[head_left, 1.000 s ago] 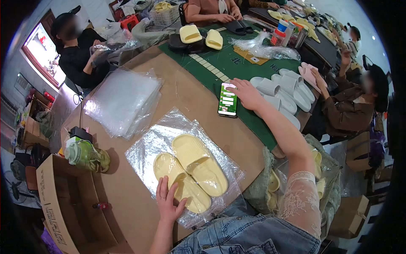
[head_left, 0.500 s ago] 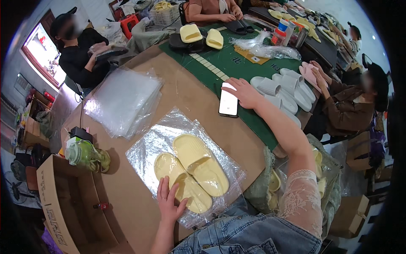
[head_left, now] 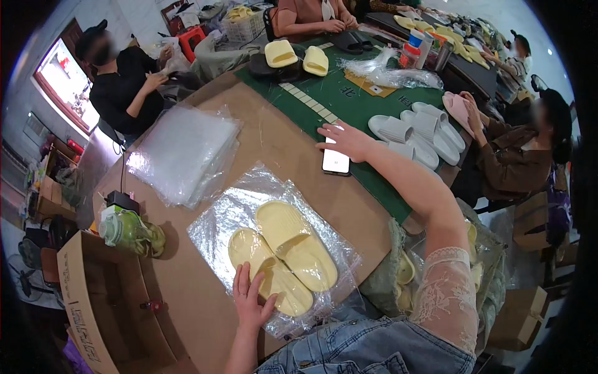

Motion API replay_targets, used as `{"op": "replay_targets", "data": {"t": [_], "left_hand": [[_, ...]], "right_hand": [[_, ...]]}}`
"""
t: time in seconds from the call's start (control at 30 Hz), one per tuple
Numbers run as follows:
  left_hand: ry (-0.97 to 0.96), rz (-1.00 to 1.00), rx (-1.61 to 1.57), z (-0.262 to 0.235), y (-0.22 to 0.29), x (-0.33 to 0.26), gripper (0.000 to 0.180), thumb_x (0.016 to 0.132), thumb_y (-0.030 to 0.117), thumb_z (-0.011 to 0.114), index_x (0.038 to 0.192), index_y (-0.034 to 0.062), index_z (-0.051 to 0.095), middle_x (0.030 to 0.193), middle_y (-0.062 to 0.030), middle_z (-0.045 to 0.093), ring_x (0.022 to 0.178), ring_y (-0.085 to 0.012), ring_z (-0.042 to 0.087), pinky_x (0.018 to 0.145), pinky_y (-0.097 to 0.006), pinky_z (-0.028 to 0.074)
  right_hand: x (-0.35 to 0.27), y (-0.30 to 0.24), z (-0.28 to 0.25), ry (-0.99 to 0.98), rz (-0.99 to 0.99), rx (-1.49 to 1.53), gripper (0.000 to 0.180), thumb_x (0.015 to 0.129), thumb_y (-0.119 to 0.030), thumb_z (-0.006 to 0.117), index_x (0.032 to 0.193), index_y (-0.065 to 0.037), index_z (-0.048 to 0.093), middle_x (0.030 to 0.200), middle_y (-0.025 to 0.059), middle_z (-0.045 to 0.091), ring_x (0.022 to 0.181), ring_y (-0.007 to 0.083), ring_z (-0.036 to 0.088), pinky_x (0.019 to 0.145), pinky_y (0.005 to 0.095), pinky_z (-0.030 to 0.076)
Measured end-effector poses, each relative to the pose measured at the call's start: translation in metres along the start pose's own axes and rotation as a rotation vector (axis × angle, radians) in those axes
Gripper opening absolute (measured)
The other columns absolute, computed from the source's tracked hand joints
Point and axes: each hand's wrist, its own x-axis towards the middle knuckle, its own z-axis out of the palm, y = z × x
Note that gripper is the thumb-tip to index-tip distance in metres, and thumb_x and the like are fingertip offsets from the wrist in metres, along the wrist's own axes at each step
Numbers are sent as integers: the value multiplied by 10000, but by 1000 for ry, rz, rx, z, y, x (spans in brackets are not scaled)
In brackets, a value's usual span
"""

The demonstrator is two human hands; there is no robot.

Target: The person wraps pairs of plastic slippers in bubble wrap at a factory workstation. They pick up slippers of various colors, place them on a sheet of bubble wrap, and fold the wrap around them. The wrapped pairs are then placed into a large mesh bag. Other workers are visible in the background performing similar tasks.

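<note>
A pair of pale yellow slippers [head_left: 298, 241] lies on a stack of clear plastic bags [head_left: 218, 218], near the table's front edge. My left hand [head_left: 251, 303] rests with fingers spread on the lower left slipper, holding nothing. Farther forward, my right hand [head_left: 346, 142] is stretched out flat over the upper part of a smartphone [head_left: 336, 162] with a lit white screen. Its fingers are apart, and they cover the phone's top end. Whether the fingertips touch the screen, I cannot tell.
More clear bags [head_left: 182, 153] lie to the left, beyond a green jar [head_left: 132, 232] and an open cardboard box [head_left: 112, 293]. White slippers [head_left: 430, 134] and yellow slippers [head_left: 281, 53] stand on the green mat [head_left: 274, 78]. Co-workers sit around; a sack [head_left: 389, 274] is at my right.
My right hand has shifted a little left and nearer, across the phone's top. My left hand stays on the slipper. The person at the left has moved both hands.
</note>
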Motion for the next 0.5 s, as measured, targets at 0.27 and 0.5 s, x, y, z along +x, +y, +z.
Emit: {"op": "replay_targets", "data": {"t": [0.27,0.5], "left_hand": [[-9,-2,11,0,-2,-1,623,762,292,759,1312,79,559,1529,-216,385,1401,-454,353,1124,-558,314],[-12,-17,35,3,0,-3,614,754,291,752,1298,76,565,1522,-231,386,1396,-469,351,1120,-570,314]], "right_hand": [[19,33,14,-105,-147,-25,804,637,-199,838,1361,-212,489,1552,128,350,1470,285,294,1100,462,345],[14,71,26,-67,84,243,862,491,-350,854,1266,-77,595,1491,154,427,1413,311,352,1079,468,362]]}}
